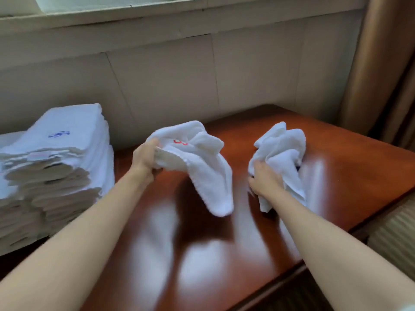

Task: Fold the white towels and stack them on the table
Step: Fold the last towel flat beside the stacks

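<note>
Above the glossy wooden table (224, 254), the left hand (144, 159) clutches a white towel with a red mark (202, 167), its loose end drooping toward the tabletop. Well apart, the right hand (266, 179) clenches a crumpled white towel (284, 151). At far left stands a stack of folded towels (54, 171). Both bare forearms reach forward.

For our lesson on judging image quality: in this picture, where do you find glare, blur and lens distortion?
Head view: pale glare streaks the glossy wooden table; motion blur softens the left hand, the right hand, both crumpled white towels and the folded stack; the wide-angle lens bows the wall panels and stretches the forearms at the edges.
</note>
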Motion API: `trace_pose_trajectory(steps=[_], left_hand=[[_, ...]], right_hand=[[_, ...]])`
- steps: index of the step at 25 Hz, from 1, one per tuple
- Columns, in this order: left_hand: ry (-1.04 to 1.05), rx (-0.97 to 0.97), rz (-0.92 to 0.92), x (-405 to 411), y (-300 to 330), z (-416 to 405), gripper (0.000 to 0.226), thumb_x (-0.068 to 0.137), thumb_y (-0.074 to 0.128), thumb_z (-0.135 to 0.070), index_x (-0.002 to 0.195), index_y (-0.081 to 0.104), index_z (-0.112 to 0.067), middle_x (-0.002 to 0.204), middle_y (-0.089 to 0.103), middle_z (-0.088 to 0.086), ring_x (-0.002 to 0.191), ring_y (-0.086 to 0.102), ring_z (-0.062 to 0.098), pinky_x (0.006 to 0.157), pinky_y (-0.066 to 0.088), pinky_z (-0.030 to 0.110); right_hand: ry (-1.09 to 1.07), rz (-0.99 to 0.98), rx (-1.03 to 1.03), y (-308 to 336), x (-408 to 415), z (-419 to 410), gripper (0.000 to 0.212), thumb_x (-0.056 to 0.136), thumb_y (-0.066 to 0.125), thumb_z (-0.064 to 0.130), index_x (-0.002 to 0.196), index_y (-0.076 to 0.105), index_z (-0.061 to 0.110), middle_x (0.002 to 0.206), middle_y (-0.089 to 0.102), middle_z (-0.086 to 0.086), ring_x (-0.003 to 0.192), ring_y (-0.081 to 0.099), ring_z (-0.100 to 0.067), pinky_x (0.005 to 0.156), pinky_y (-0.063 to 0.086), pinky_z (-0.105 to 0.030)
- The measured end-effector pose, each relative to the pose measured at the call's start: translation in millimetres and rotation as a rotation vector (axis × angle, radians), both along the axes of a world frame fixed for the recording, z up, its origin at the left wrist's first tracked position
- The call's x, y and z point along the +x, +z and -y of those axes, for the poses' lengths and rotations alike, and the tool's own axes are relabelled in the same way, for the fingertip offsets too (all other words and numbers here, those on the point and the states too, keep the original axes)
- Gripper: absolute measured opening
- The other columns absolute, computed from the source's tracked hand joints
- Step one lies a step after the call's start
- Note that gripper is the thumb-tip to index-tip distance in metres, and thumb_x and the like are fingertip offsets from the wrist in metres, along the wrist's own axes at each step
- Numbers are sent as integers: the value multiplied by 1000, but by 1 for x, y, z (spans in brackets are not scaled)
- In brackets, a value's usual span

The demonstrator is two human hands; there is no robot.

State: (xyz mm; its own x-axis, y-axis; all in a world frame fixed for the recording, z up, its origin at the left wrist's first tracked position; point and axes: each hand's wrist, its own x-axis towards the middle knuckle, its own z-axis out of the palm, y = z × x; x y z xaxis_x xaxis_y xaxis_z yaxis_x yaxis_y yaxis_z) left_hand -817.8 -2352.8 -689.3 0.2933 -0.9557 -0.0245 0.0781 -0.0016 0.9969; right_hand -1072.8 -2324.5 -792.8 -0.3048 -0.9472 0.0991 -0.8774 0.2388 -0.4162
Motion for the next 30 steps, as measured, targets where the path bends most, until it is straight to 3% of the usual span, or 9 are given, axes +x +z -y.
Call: trace_pose_trajectory(steps=[4,8,11,14,18,21,23,27,30], left_hand=[[-232,229,154,60,-9,-61,14,66,55,-26,67,58,-12,59,53,5,45,49,16,44,37,19],[-418,341,147,124,-43,-123,32,94,53,-31,103,69,-4,93,66,19,80,61,22,64,47,26],[-131,298,124,182,-55,-155,25,92,57,-31,100,65,-10,82,66,9,75,61,19,67,46,26],[222,367,275,241,-75,-195,25,93,46,-38,98,58,-17,103,64,13,83,59,24,77,49,35],[-71,289,-219,288,-84,-237,54,86,57,-52,117,60,-8,114,66,8,97,65,23,84,51,35],[-320,184,177,275,-84,-262,68,76,76,-30,136,46,-18,124,63,1,109,62,12,87,52,25],[-351,181,467,265,-88,-269,92,64,77,-18,144,32,-26,130,57,-3,111,59,8,84,51,17],[-164,25,428,292,-62,-271,47,74,65,4,116,62,-16,87,68,3,56,63,9,40,45,20],[311,-10,218,341,-57,-275,38,71,46,18,82,67,-11,75,61,16,44,56,18,41,40,21]], right_hand=[[517,202,-196,19,96,-28,74,74,72,34,139,41,19,133,44,-10,126,40,-27,100,39,-43],[738,398,-166,-6,190,-81,30,76,59,14,103,68,7,106,61,-12,106,52,-29,87,37,-28],[927,418,-79,2,232,-117,22,77,69,22,89,68,3,89,57,-6,93,53,-24,79,38,-32],[1168,300,158,21,282,-154,47,79,75,31,124,62,23,105,55,0,100,51,-12,88,38,-21],[927,434,-178,30,319,-155,58,84,68,39,136,48,23,121,55,-5,116,51,-19,88,36,-17],[726,-201,-275,17,334,-137,78,81,61,55,146,24,35,148,30,-8,139,25,-24,107,24,-44],[699,-281,-85,6,349,-136,71,81,58,57,140,29,30,138,44,-8,129,38,-29,102,28,-45],[464,311,35,25,346,-121,35,80,54,48,97,61,18,107,59,-5,105,54,-30,78,38,-37],[123,1096,-136,41,308,-108,24,70,59,38,70,58,14,82,59,-9,77,57,-28,62,45,-35]])
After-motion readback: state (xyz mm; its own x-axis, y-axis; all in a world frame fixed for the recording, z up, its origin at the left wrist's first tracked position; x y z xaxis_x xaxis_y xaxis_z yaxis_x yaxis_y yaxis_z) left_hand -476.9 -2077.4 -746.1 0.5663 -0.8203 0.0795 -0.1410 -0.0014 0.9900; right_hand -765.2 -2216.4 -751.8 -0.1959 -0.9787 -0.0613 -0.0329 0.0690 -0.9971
